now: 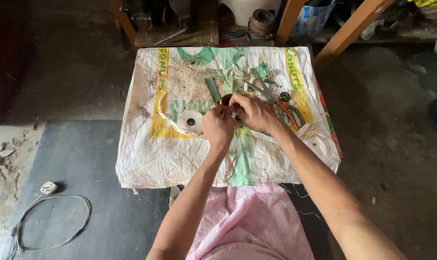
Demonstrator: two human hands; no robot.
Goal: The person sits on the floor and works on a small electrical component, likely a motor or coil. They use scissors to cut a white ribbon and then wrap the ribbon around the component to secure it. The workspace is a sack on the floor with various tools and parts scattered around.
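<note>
My left hand (217, 126) and my right hand (253, 111) meet over the middle of a white woven sack (146, 154) spread on the floor. Both pinch a small coil of copper-coloured winding (225, 100) that my fingers mostly hide. Thin red and dark wires (233, 161) hang from it toward me. A white tape roll (190, 120) lies just left of my left hand, with white tape trailing from it.
Scissors with orange handles (281, 103), a green strip (212, 89) and paper scraps lie on the sack beyond my hands. A white plug with a coiled cable (47, 188) lies on the dark mat at left. Wooden legs and clutter stand behind.
</note>
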